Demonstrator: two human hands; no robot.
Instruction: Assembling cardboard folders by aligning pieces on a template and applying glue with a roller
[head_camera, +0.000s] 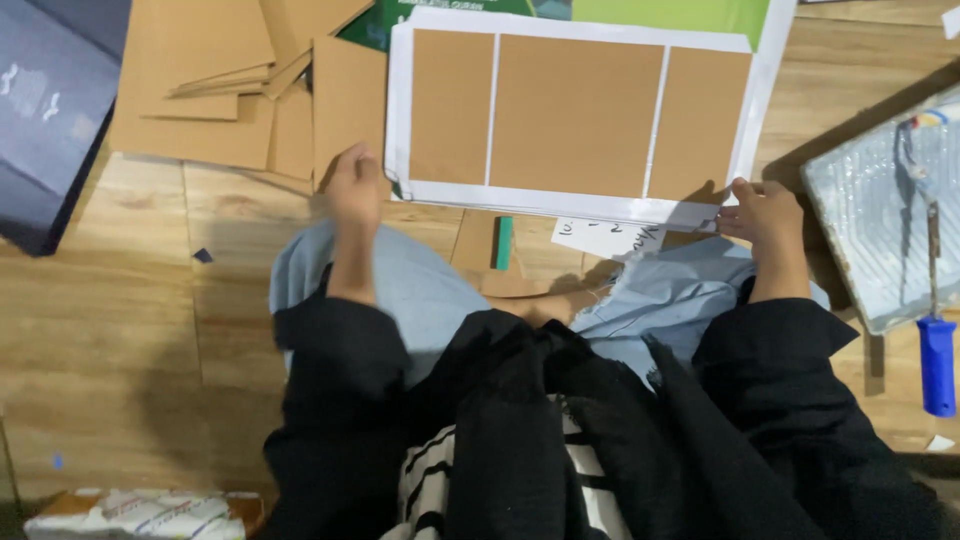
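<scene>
A white sheet (572, 198) carrying three brown cardboard panels (575, 113) lies in front of me on the wooden floor. My left hand (353, 186) grips the sheet's near left corner. At the near right corner, my right hand (766, 214) pinches the white edge. Both arms wear black sleeves, and my knees in light blue jeans sit below the sheet.
Loose cardboard pieces (225, 85) are piled at the upper left beside a dark box (50, 110). A paint tray (880, 215) with a blue-handled roller (936, 355) sits at the right. A green-handled tool (504, 243) and a paper slip (605, 238) lie near my knees.
</scene>
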